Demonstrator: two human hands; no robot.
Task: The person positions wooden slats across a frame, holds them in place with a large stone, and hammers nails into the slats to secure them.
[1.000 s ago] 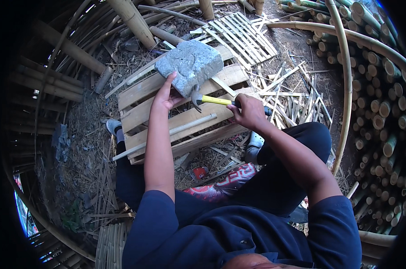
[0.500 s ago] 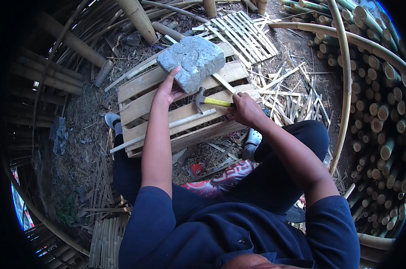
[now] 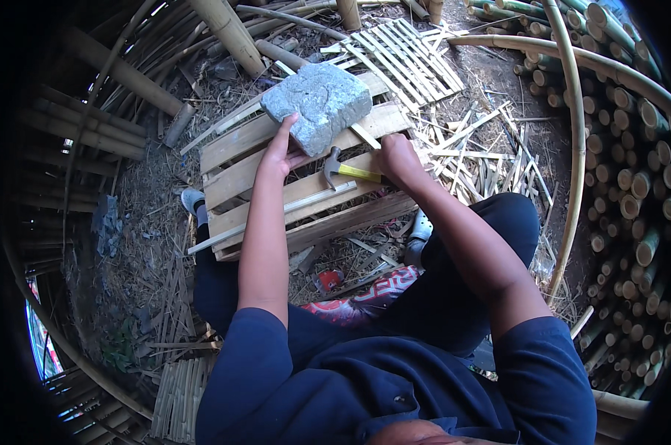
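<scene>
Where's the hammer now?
Head view, just above centre: hammer over the slatted platform, near side of the stone block, handle end by the right hand.

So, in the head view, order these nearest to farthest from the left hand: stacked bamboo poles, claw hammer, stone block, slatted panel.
1. Stone block: touching the left hand.
2. Claw hammer: to the right, in the right hand.
3. Slatted panel: ahead and right, beyond the block.
4. Stacked bamboo poles: far right.
</scene>
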